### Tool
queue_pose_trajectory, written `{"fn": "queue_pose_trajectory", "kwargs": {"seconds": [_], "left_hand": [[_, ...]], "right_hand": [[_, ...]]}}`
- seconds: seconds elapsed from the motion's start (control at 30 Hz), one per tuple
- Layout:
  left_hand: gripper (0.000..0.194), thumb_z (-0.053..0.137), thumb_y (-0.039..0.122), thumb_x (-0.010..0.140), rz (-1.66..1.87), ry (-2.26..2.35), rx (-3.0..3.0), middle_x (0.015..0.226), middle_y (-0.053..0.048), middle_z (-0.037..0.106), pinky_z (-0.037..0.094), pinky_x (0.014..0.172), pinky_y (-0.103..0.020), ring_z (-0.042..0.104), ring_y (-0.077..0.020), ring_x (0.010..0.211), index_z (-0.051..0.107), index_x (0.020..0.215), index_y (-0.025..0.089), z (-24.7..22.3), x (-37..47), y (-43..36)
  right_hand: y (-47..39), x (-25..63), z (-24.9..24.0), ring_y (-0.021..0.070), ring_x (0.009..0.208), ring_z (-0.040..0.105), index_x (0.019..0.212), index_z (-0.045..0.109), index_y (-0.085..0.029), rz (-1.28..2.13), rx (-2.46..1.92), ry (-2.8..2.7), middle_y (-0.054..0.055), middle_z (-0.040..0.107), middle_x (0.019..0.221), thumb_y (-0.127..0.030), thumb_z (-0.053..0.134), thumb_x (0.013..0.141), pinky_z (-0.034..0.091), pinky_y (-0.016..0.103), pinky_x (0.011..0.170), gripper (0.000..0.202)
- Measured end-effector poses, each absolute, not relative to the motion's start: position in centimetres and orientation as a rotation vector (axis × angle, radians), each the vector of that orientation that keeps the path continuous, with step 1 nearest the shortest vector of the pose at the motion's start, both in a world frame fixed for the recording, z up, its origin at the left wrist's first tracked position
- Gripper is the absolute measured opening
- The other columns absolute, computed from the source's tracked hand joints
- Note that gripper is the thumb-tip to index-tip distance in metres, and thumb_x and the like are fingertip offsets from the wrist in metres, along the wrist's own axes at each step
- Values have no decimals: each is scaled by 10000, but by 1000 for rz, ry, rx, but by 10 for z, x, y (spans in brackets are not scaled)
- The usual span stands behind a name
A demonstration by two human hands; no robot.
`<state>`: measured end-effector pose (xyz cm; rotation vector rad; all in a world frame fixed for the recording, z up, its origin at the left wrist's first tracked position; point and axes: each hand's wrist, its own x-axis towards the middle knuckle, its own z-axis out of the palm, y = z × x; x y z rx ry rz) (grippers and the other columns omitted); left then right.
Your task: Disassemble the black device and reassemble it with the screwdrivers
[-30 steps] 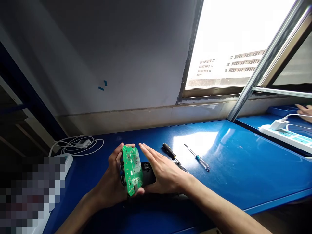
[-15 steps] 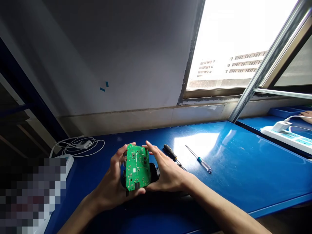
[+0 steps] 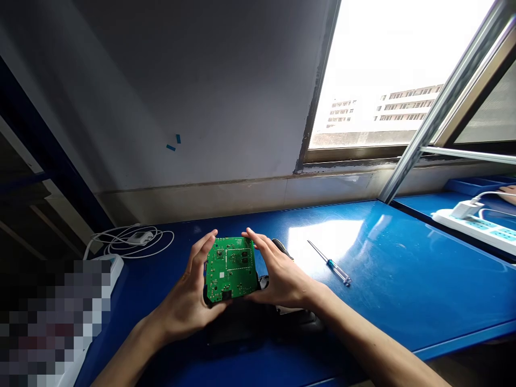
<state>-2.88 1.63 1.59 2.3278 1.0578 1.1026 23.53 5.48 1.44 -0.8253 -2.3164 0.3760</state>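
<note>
A green circuit board (image 3: 231,274) is held up above the table, its flat side with small components and a white square facing me. My left hand (image 3: 189,293) grips its left edge, thumb along the lower edge and fingers at the upper left corner. On the opposite edge, my right hand (image 3: 282,274) holds it between thumb and fingers. Below the board and hands lies a dark black object (image 3: 237,325), too shadowed to make out. Part of a black-handled screwdriver (image 3: 282,247) shows behind my right hand.
A clear-handled screwdriver (image 3: 334,267) lies on the blue table (image 3: 395,285) to the right. White cable and adapter (image 3: 139,237) sit at the back left. At the right are a power strip (image 3: 479,228), a blue tray (image 3: 471,185) and part of another person's hand (image 3: 508,192).
The circuit board has turned to face me more squarely, and its ports on the left edge are now mostly hidden. My right hand has moved slightly and covers more of the black-handled screwdriver.
</note>
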Motion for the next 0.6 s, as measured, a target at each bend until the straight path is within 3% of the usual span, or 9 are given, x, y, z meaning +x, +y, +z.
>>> {"fn": "queue_pose_trajectory", "kwargs": {"seconds": [0.1, 0.33, 0.6], "left_hand": [[1226, 780, 75, 841, 1085, 1082, 2374, 1752, -153, 123, 509, 1155, -662, 374, -431, 1558, -30, 1682, 450, 16, -29, 16], [1213, 755, 69, 834, 1027, 1143, 2395, 1728, -170, 132, 624, 1035, -582, 479, -432, 1488, -23, 1677, 464, 15, -28, 17], [1179, 732, 79, 844, 979, 1211, 2429, 1694, -158, 182, 617, 1048, -591, 477, -429, 1487, -17, 1669, 462, 12, -29, 19]], "right_hand": [[56, 236, 14, 396, 1549, 399, 1705, 0, -300, 371, -834, -2322, 202, 359, 1685, -273, 946, 680, 450, 588, 1213, 1395], [53, 234, 17, 382, 1520, 433, 1702, -21, -318, 367, -859, -2335, 188, 368, 1677, -268, 938, 693, 463, 578, 1201, 1393], [51, 233, 16, 389, 1507, 445, 1702, -36, -322, 330, -833, -2337, 186, 373, 1667, -229, 935, 681, 472, 570, 1197, 1412]]}}
